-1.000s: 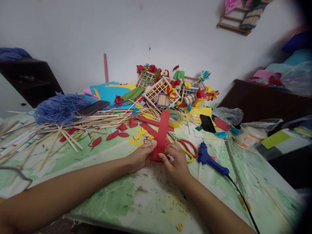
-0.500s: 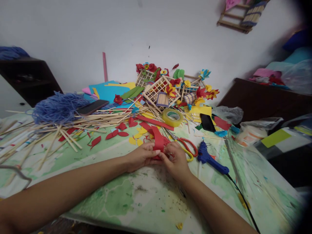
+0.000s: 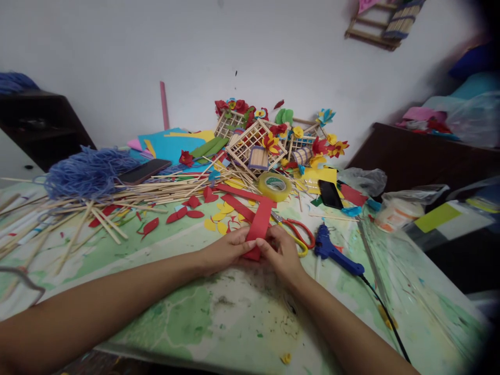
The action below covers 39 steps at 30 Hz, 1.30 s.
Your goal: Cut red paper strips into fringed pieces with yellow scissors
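Note:
A red craft strip [image 3: 259, 227] stands out from between my hands, its lower end pinched at the table surface. My left hand [image 3: 224, 251] grips it from the left, and my right hand [image 3: 282, 255] holds it from the right, with fingers close to the strip's lower part. Another red strip [image 3: 238, 208] lies just beyond my left fingers. Red-handled scissors [image 3: 297, 234] lie beside my right hand, and a blue glue gun [image 3: 333, 254] rests further right. The strip's lower part is partly hidden by my fingers.
Behind my hands, a pile of wooden sticks [image 3: 156, 190], blue yarn [image 3: 86, 174], wooden lattice frames with paper flowers [image 3: 253, 148] and a tape roll [image 3: 274, 186] cover the paint-stained table [image 3: 203, 317]. Paper cutouts lie scattered. A black cable trails toward the front right.
The red strip, bent over between my hands a moment ago, now stands straighter and leans right. An X-shaped crossing of strips seen earlier has come apart. The view has shifted slightly.

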Tool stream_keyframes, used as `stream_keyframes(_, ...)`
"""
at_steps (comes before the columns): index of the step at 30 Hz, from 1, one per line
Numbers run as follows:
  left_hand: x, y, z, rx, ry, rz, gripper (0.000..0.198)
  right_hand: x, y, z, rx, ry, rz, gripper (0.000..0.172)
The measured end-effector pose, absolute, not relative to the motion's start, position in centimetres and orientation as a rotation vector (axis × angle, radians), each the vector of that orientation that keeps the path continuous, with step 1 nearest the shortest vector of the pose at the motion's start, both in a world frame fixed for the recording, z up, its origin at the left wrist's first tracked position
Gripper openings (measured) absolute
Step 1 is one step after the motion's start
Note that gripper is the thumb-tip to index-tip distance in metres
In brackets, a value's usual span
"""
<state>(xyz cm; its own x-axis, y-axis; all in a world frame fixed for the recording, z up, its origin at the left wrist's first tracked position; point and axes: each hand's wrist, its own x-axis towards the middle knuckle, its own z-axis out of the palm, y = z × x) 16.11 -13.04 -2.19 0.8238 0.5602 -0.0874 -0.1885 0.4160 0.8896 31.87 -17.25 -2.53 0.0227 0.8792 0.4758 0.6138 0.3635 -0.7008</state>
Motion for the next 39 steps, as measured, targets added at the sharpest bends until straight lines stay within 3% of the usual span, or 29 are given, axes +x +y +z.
stream_keyframes(4,16.0,-13.0,-2.4,1.056,0.440,0.454,0.041,31.4,-17.3,-2.5,-1.226,-1.646,0.538,0.028)
stream_keyframes(9,15.9,-12.8,-2.9,0.994,0.434,0.417,0.032,31.5,-17.4,-2.5,-1.275,-1.547,0.494,0.032)
stream_keyframes(19,16.1,-12.9,-2.9,1.103,0.389,0.399,0.039,31.7,-17.2,-2.7,-1.287,-1.517,0.487,0.031)
stream_keyframes(25,16.1,-12.8,-3.1,1.084,0.438,0.393,0.030,31.8,-17.0,-2.9,-1.299,-1.506,0.521,0.030)
stream_keyframes(39,16.3,-12.7,-3.2,1.095,0.455,0.409,0.043,31.7,-16.9,-3.2,-1.238,-1.595,0.635,0.035)
